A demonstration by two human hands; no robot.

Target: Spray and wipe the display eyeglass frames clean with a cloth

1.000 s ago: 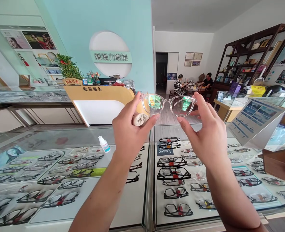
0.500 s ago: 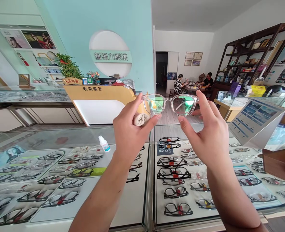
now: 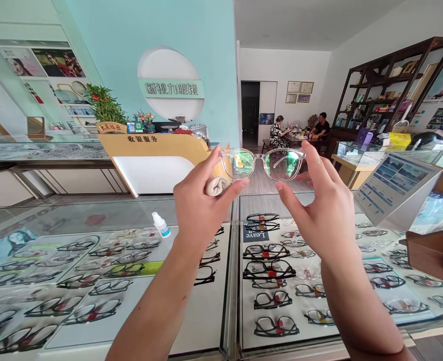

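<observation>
A pair of clear-framed eyeglasses [image 3: 259,156] is held up level in front of me, above the glass display case. Green reflections show on both lenses. My left hand [image 3: 202,200] grips the left end of the frame between thumb and fingers. A rolled beige cloth [image 3: 217,186] is tucked in that same hand. At the other end, my right hand [image 3: 321,205] pinches the frame's right corner, its thumb near the lower rim. Below and to the left, a small white spray bottle [image 3: 161,224] stands on the glass top.
Rows of eyeglasses [image 3: 268,269] lie inside the glass case [image 3: 235,281]. A brochure stand [image 3: 396,188] and a brown tray [image 3: 434,253] are on the right. Beyond stands a cashier counter [image 3: 150,170]. Two people [image 3: 279,133] sit at a table far back.
The view has shifted very slightly. Both hands still hold the eyeglasses in nearly the same place; the frame sits marginally further left.
</observation>
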